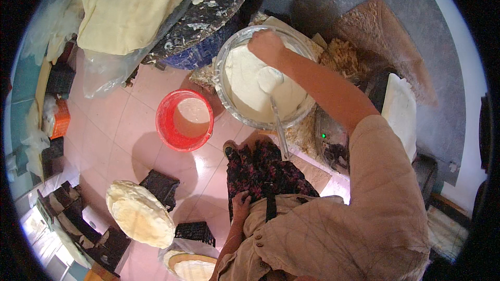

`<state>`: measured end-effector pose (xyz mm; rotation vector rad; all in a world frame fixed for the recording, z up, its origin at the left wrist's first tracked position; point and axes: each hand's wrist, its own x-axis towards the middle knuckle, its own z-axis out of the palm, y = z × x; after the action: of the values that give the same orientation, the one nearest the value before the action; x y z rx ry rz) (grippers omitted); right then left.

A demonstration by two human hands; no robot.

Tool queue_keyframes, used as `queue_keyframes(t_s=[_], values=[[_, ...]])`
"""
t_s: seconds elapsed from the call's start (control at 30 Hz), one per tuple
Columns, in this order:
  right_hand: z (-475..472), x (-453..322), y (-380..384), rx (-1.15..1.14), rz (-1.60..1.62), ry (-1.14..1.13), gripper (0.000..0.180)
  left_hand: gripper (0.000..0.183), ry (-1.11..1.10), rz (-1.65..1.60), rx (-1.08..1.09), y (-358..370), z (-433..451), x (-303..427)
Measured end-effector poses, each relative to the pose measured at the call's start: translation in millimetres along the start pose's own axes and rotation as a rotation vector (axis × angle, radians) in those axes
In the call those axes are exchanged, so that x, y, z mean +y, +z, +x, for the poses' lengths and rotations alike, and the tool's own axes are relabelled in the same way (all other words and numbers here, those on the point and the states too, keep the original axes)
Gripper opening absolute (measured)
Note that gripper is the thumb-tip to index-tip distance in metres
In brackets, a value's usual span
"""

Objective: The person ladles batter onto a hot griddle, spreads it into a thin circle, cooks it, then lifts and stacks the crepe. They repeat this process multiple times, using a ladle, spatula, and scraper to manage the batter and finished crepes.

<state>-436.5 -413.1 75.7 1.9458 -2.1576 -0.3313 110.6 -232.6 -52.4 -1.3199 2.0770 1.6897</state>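
Note:
My right hand (266,45) is curled over the far side of a wide round basin (220,86), close to its rim; what its fingers hold, if anything, is hidden. Pale, creamy batter or wet dough (244,78) fills much of the basin. A metal ladle (278,121) lies with its bowl in the batter and its handle across the near rim, apart from my right hand. My left hand (241,201) rests low against the dark patterned clothing at my waist, with no object visible in it. A red bucket (162,121) with pale liquid inside stands on the floor left of the basin.
A blue drum (195,55) with a splattered black lid stands beyond the bucket. Pale sheets (125,11) lie on plastic at upper left. Round stacks of pale sheets (140,214) and black crates (161,187) are at lower left. A device with a green light (324,136) sits right of the basin.

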Motion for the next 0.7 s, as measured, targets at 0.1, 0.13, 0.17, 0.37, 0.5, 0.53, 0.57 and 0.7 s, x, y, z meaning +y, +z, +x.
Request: queue_keyframes(t_s=[0.1, 0.13, 0.17, 0.37, 0.5, 0.53, 0.57, 0.7], values=[[12.2, -15.3, -11.4, -0.144, 0.026, 0.014, 0.012, 0.027, 0.039, 0.025, -0.011, 0.3, 1.5, -6.7], [11.5, -15.8, -15.9, -0.157, 0.061, -0.006, 0.012, 0.027, 0.046, 0.056, -0.02, -0.6, 1.5, -8.3], [9.7, -13.4, -20.2, -0.172, 0.064, 0.029, 0.012, 0.028, 0.04, 0.044, -0.028, -1.6, 0.4, -9.5], [-1.7, 9.7, -26.3, -0.172, 0.037, 0.128, 0.012, 0.03, -0.008, 0.072, -0.067, -4.7, -0.1, -7.2], [-2.9, 11.5, -9.2, -0.073, 0.07, 0.094, 0.011, 0.029, 0.008, 0.081, -0.088, -8.2, -0.9, -6.4], [-3.6, 10.9, -3.8, -0.034, 0.059, 0.058, 0.011, 0.029, 0.016, 0.075, -0.088, -8.8, -1.1, -6.5], [-5.2, 9.8, 1.3, -0.027, 0.047, 0.026, 0.011, 0.029, -0.003, 0.087, -0.097, -9.1, -1.8, -6.7], [-9.8, 1.4, 14.3, 0.011, 0.101, -0.088, 0.011, 0.028, -0.016, 0.121, -0.108, -8.3, -2.4, -5.6]])
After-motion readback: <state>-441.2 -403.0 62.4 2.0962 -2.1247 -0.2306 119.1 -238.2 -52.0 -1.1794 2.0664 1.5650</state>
